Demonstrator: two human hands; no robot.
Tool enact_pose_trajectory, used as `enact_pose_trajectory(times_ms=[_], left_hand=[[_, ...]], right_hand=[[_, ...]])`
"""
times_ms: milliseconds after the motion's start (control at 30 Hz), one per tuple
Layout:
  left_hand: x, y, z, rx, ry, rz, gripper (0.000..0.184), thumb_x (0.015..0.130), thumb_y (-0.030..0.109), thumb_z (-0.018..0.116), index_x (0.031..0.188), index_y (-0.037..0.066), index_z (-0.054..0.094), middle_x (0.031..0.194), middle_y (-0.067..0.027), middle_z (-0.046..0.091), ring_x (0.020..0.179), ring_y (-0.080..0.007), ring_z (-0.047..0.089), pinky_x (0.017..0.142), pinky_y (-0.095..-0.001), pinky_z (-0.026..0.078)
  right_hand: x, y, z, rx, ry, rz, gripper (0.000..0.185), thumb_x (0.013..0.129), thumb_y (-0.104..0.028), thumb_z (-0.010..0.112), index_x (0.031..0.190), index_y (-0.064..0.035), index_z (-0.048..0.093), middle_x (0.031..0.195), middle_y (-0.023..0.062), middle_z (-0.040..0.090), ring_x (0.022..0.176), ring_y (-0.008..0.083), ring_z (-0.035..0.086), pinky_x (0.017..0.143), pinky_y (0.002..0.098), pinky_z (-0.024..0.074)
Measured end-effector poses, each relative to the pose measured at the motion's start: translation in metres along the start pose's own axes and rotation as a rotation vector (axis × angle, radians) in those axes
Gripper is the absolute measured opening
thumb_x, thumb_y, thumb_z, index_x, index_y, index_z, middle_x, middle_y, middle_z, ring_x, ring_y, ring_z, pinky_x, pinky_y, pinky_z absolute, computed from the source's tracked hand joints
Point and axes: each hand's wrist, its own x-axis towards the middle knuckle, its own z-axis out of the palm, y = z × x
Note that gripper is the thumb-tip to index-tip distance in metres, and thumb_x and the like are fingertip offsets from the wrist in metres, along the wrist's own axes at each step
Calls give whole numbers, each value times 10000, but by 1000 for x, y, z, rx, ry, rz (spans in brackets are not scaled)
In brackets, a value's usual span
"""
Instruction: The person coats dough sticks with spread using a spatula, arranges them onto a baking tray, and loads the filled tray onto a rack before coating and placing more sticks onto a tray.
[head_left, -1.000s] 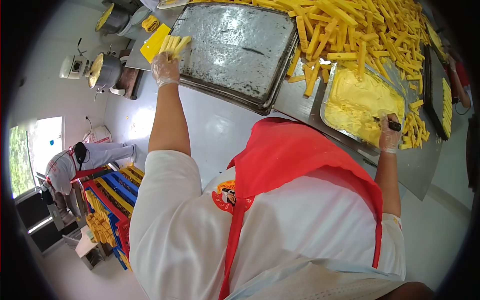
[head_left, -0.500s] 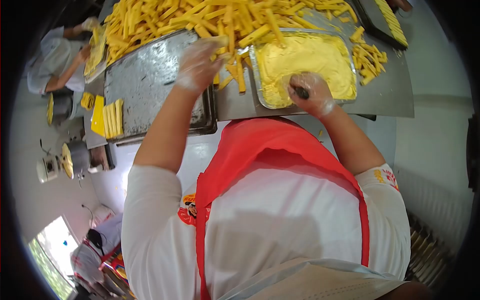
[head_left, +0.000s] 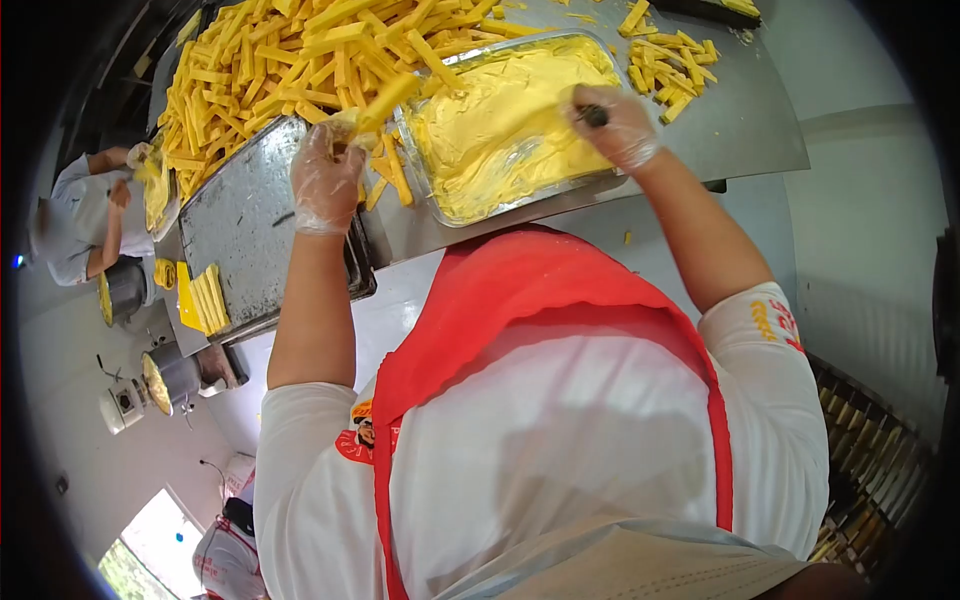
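Observation:
My left hand [head_left: 328, 178], in a clear plastic glove, grips one end of a yellow cake-like stick [head_left: 390, 100]. The stick points up and to the right, between the big heap of sticks [head_left: 270, 60] and the metal pan [head_left: 432, 205]. Soft yellow cream [head_left: 500, 120] fills the pan, its surface smeared and uneven. At the pan's right side, my gloved right hand [head_left: 618, 128] is closed around a dark handle [head_left: 593, 116]. The working end of that tool cannot be made out.
Left of the pan lies a dark, worn baking tray [head_left: 250, 200], with several pale yellow sticks [head_left: 208, 300] at its near left corner. A small pile of sticks [head_left: 675, 70] lies beyond the pan. At the far left a co-worker [head_left: 85, 215] handles yellow pieces.
My left hand has drawn back from the heap and now holds a stick. My right hand has moved from the pan's near edge toward its far right side. The whole view has turned.

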Motion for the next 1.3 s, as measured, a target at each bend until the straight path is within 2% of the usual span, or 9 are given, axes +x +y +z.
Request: enact_pose_trajectory(times_ms=[233, 367, 467, 533, 633, 733, 867, 1133, 1300], left_hand=[[41, -24, -4, 278, 220, 101, 234, 816, 157, 674, 1018, 39, 671, 935, -156, 648, 829, -334, 612, 761, -427, 497], [125, 42, -36, 685, 501, 593, 295, 887, 245, 643, 1146, 106, 662, 1078, -125, 676, 925, -346, 649, 788, -428, 521], [184, 66, -26, 635, 430, 624, 310, 904, 223, 610, 1203, 148, 641, 1199, -133, 628, 1144, -318, 580, 956, -454, 461], [186, 111, -1, 755, -42, 254, 595, 941, 250, 553, 1490, 198, 329, 1251, -215, 594, 1137, -375, 570, 961, -455, 466], [167, 105, 61, 1181, -424, 463, 304, 912, 140, 581, 1208, 175, 643, 1278, -137, 582, 1281, -294, 484, 1099, -448, 352], [160, 41, 95, 1160, -472, 830, 311, 863, 76, 587, 1152, 176, 645, 1184, -71, 645, 1192, -250, 558, 1010, -415, 432], [155, 52, 87, 1242, -449, 748, 310, 917, 53, 554, 1192, 163, 644, 1245, -69, 610, 1102, -251, 617, 974, -367, 494], [37, 52, 53, 291, -416, 670, 310, 796, 87, 736, 1103, 98, 700, 1035, -117, 683, 967, -300, 627, 889, -395, 519], [-32, 39, 80, 400, -446, 398, 363, 791, 28, 662, 1152, 61, 656, 1065, -172, 658, 983, -362, 605, 897, -436, 482]], right_hand=[[-10, -3, -31, 104, -147, -79, 197, 887, -304, 621, 856, -113, 584, 749, 137, 616, 744, 368, 602, 645, 436, 468], [-13, -4, -23, 151, -172, -16, 234, 891, -335, 603, 847, -105, 586, 760, 143, 616, 756, 370, 605, 663, 446, 467], [-15, 1, -15, 141, -151, -56, 229, 886, -320, 611, 833, -98, 583, 757, 149, 615, 752, 374, 604, 662, 449, 471], [-17, -1, -16, 155, -93, -70, 194, 868, -247, 642, 798, -83, 566, 730, 149, 590, 710, 363, 592, 628, 435, 461], [-17, -12, -17, 169, 10, -123, 173, 839, -164, 677, 758, -75, 552, 707, 138, 569, 672, 346, 582, 596, 420, 455], [-15, -35, 3, 373, 32, -345, 100, 745, -154, 660, 740, -132, 562, 680, 86, 598, 657, 307, 607, 613, 402, 486], [-10, -43, 30, 331, -203, -469, 83, 733, -109, 643, 763, -154, 579, 672, 71, 600, 663, 302, 617, 622, 391, 498], [4, -12, -29, 145, -18, -116, 138, 853, -254, 643, 844, -129, 586, 743, 133, 621, 738, 345, 620, 654, 437, 493], [6, 24, -15, -40, -77, -191, 125, 863, -245, 620, 869, -126, 581, 714, 134, 611, 719, 359, 620, 632, 446, 492]])
